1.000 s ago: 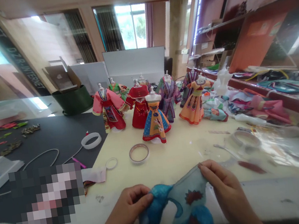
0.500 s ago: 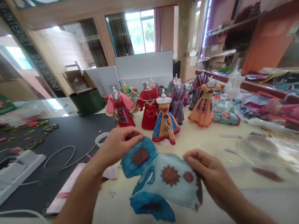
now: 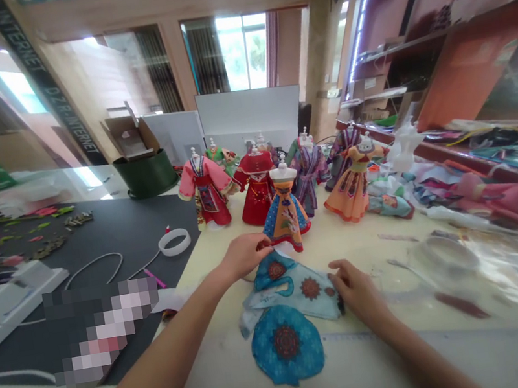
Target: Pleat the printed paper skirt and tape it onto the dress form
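Observation:
A small doll garment lies spread on the pale table, light blue with reddish-brown medallions and brighter blue parts. One rounded blue part lies toward the table's front edge. At the far blue part, my left hand pinches the cloth's upper edge between thumb and fingers. My right hand is at the garment's right edge, its fingertips closed on the cloth there. Just beyond the cloth stands a mannequin in an orange and blue dress.
Several small dressed mannequins, including one in a red dress, stand at the back. A white tape roll and pink pen lie left, near a power strip. Heaped fabric and a clear tape roll sit right.
The garment has come down from the air onto the table and flattened out. My left hand has moved right and slightly down along with it; the front blue part has unfolded.

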